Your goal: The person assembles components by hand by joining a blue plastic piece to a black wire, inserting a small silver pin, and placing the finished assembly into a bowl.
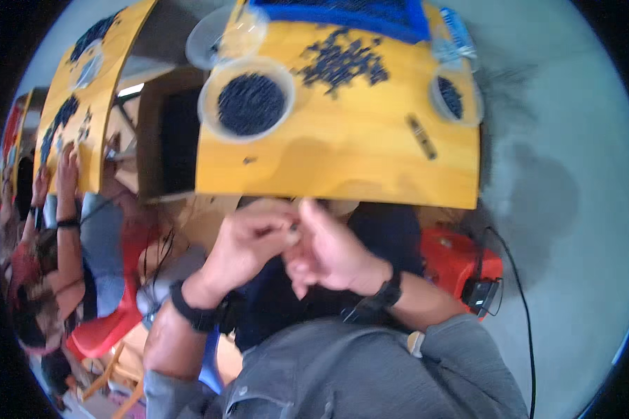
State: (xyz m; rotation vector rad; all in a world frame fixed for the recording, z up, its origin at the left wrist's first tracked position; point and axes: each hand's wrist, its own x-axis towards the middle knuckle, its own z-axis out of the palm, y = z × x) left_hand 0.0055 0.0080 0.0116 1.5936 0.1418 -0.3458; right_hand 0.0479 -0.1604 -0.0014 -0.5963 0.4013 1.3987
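Observation:
My left hand (248,244) and my right hand (332,251) meet just short of the table's near edge, above my lap. Between the left thumb and fingertips shows a small dark piece (293,228), too blurred to name. The right thumb points up beside it, while the other right fingers curl in; what they hold, if anything, is hidden. Beyond the hands, the yellow table (328,157) bears a round translucent tub (207,112) of small black parts (251,103). A loose pile of black parts (346,61) lies farther back.
A smaller clear tub (472,105) with black parts stands at the right edge, near a dark strip-like tool (421,137). A blue tray (419,24) and a clear container (210,35) sit behind. At left, a co-worker's hands (68,171) are at another table. A red stool (454,255) stands right.

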